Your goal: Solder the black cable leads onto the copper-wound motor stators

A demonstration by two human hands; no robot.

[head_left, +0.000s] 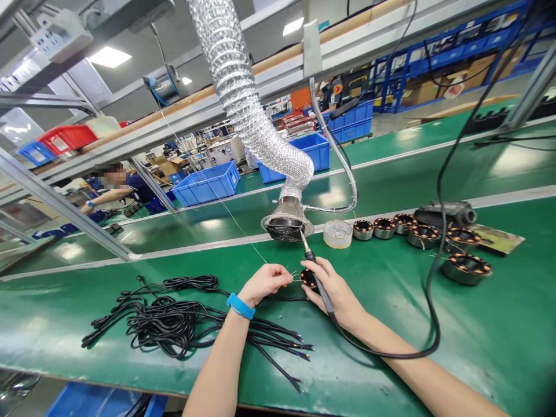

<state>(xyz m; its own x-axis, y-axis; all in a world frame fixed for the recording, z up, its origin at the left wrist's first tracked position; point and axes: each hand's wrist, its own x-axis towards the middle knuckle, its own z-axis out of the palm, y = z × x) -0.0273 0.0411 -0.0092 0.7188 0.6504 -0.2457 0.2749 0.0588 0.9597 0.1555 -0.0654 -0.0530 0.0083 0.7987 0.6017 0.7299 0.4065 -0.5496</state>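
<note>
Green worktop (395,324), left hand (270,280) fingers pinching thin wire (296,275), right hand (339,289) gripping soldering iron (322,289), coil ring (306,278) between them looks mid-job, other rings (465,275) off right, black cables (167,324) left, can't tell what's finished

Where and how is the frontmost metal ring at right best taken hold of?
Probably by the outer wall of the metal ring, from above and its near side: it lies flat, coils line its inside, another ring sits close behind.
</note>
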